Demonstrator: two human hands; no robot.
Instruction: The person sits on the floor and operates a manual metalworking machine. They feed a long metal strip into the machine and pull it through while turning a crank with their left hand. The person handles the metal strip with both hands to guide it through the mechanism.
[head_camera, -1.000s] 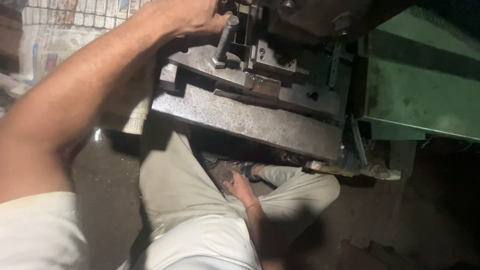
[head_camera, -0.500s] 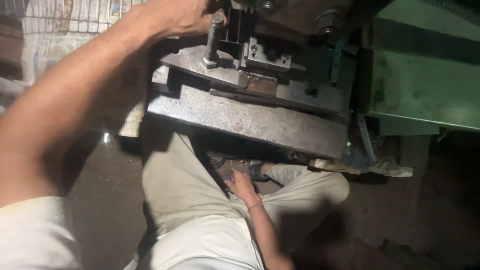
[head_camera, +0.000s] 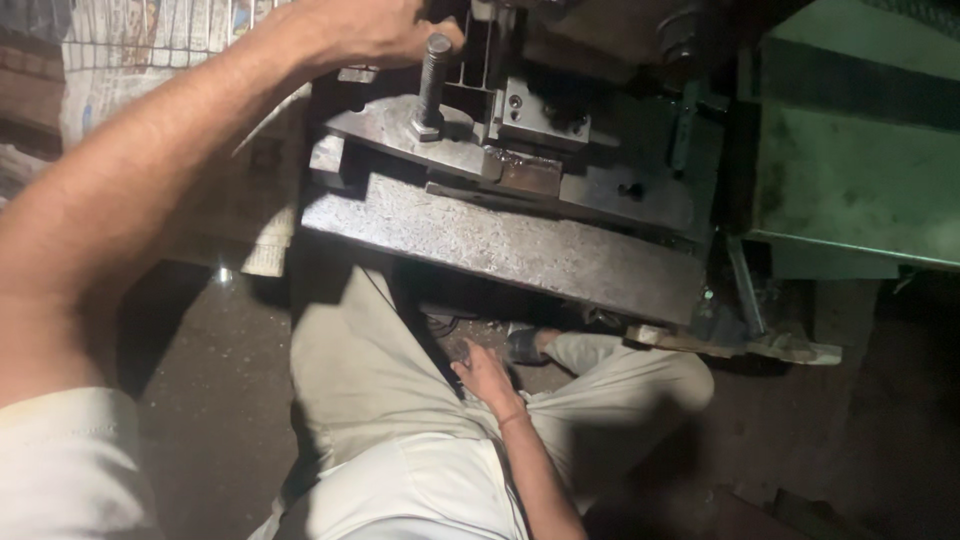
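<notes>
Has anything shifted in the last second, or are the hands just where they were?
Little changed. The left hand stays up at the machine beside the upright bolt, and the right hand stays low between the knees. Only the view drifted: the steel plate sits slightly lower in frame.

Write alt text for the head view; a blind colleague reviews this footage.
A seated person's left hand reaches onto a dark metal press beside an upright bolt. Their right hand rests low between their knees.

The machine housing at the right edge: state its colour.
Green, dull and worn, on the machine housing; the head view, the only one, shows it.
</notes>
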